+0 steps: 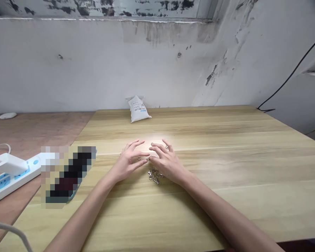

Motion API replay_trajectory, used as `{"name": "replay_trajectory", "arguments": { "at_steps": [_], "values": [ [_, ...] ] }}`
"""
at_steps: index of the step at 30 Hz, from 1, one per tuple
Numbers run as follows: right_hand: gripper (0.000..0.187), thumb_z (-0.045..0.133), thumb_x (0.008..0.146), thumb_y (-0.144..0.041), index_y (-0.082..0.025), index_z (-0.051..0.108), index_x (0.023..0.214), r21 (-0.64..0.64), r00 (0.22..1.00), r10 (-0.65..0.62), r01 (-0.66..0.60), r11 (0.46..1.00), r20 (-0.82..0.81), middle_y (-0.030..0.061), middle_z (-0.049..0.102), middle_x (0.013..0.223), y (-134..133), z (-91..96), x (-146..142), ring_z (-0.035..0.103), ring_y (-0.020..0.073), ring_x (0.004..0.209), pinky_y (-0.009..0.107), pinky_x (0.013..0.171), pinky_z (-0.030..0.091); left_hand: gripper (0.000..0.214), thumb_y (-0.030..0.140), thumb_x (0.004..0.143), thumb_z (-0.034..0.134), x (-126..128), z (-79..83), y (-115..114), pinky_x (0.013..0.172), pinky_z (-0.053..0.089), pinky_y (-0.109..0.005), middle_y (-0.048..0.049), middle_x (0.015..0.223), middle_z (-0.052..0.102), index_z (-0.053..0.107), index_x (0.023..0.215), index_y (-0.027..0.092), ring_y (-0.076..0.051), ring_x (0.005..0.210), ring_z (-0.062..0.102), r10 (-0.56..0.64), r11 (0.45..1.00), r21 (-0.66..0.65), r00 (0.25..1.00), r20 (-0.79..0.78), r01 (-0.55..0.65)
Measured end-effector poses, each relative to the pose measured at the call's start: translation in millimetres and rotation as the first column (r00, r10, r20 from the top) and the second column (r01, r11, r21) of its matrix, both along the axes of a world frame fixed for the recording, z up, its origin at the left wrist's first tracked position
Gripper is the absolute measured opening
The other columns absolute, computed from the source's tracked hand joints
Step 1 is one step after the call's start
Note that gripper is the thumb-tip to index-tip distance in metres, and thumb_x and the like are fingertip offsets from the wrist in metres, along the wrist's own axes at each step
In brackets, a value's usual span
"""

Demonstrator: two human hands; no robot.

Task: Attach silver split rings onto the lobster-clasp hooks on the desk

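Observation:
My left hand (130, 159) is over the wooden table, thumb and index finger closing toward a small metal piece (148, 159), the other fingers spread. From the other side, my right hand (166, 161) pinches at the same piece, its thumb against it; whether it is a ring or a clasp is too small to tell. A loose metal ring (139, 158) shows below my left index finger. Close under my right hand lies a small pile of silver lobster clasps (154, 175), partly covered by it. Another bit of metal (152, 144) shows beyond my right fingertips.
A white plastic packet (139, 109) lies at the table's back edge by the wall. To the left are a blurred-out phone (70, 175) and a white power strip (15, 178) with a plugged-in charger. A pale cable (10, 227) crosses the lower left corner.

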State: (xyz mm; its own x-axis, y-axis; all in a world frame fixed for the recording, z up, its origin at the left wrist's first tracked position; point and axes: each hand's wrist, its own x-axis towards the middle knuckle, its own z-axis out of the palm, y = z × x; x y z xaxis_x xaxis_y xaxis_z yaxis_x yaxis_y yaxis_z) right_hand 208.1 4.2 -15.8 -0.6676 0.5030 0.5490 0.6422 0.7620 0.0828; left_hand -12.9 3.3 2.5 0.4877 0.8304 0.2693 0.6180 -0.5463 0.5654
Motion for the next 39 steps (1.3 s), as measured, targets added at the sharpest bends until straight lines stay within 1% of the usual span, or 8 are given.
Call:
{"name": "replay_trajectory", "arguments": {
  "at_steps": [6,11,15,21,25,31,35,39],
  "values": [
    [0.019,0.052,0.094,-0.017,-0.022,0.068,0.086,-0.009,0.999,0.042,-0.042,0.999,-0.018,0.0076,0.065,0.114,1.1,-0.5,2.5,0.051,0.0226,0.121,0.054,0.114,0.025,0.022,0.035,0.093,0.057,-1.1,3.9,-1.7,0.117,0.029,-0.055,0.0019,0.152,0.039,0.070,0.111,0.038,-0.028,0.145,0.024,-0.074,0.997,-0.027,0.997,-0.014,0.073],
    [0.016,0.055,0.094,-0.020,-0.024,0.070,0.092,-0.013,0.996,0.066,-0.066,0.998,-0.054,0.0058,0.067,0.111,1.5,0.3,2.8,0.051,0.0222,0.122,0.052,0.115,0.024,0.020,0.038,0.093,0.057,-1.3,6.0,-2.8,0.117,0.029,-0.055,0.0010,0.152,0.039,0.072,0.106,0.035,-0.028,0.146,0.024,-0.077,0.995,-0.069,0.997,-0.025,0.075],
    [0.017,0.055,0.095,-0.022,-0.023,0.069,0.083,-0.026,0.994,0.081,-0.083,0.996,-0.069,0.0047,0.067,0.110,0.4,2.9,2.2,0.052,0.0221,0.121,0.052,0.115,0.023,0.024,0.041,0.092,0.058,-1.2,5.7,-3.2,0.116,0.031,-0.055,-0.0021,0.151,0.041,0.071,0.110,0.033,-0.030,0.145,0.026,-0.077,0.992,-0.101,0.997,-0.020,0.074],
    [0.016,0.057,0.094,-0.023,-0.027,0.071,0.087,-0.053,0.995,0.086,-0.089,0.995,-0.053,0.0025,0.068,0.110,-0.8,5.6,2.1,0.051,0.0221,0.123,0.052,0.115,0.021,0.018,0.041,0.089,0.062,-0.5,6.2,-4.4,0.115,0.033,-0.057,-0.0021,0.149,0.045,0.075,0.095,0.030,-0.030,0.145,0.028,-0.083,0.987,-0.136,0.996,-0.013,0.080],
    [0.015,0.060,0.093,-0.024,-0.028,0.072,0.087,-0.068,0.996,0.085,-0.088,0.994,-0.039,0.0027,0.068,0.111,-0.2,6.6,3.5,0.051,0.0221,0.123,0.051,0.116,0.020,0.016,0.039,0.087,0.066,0.4,7.8,-4.8,0.114,0.036,-0.056,-0.0031,0.147,0.048,0.075,0.096,0.030,-0.029,0.144,0.031,-0.090,0.983,-0.158,0.996,0.021,0.092],
    [0.018,0.059,0.094,-0.025,-0.029,0.073,0.084,-0.074,0.994,0.098,-0.101,0.992,-0.039,0.0012,0.067,0.113,-0.2,7.1,3.9,0.052,0.0225,0.123,0.051,0.114,0.023,0.013,0.038,0.086,0.066,1.6,9.9,-5.0,0.116,0.031,-0.058,-0.0027,0.147,0.047,0.073,0.090,0.028,-0.028,0.146,0.028,-0.090,0.972,-0.215,0.995,0.036,0.096],
    [0.017,0.060,0.093,-0.025,-0.027,0.073,0.081,-0.072,0.994,0.101,-0.104,0.992,-0.044,0.0035,0.067,0.116,-0.1,5.5,3.4,0.052,0.0226,0.122,0.052,0.114,0.024,0.013,0.037,0.083,0.070,0.9,7.8,-3.4,0.116,0.032,-0.056,-0.0039,0.145,0.049,0.070,0.082,0.024,-0.028,0.144,0.029,-0.043,0.980,-0.194,0.998,0.053,0.052],
    [0.019,0.060,0.092,-0.024,-0.024,0.071,0.077,-0.097,0.995,0.081,-0.086,0.992,-0.055,0.0055,0.067,0.114,0.0,6.0,4.8,0.053,0.0225,0.119,0.051,0.112,0.027,0.012,0.035,0.085,0.067,-1.4,2.9,-0.3,0.114,0.034,-0.055,-0.0037,0.142,0.052,0.071,0.081,0.024,-0.028,0.142,0.033,-0.039,0.994,-0.102,0.999,0.021,0.041]
  ]
}}
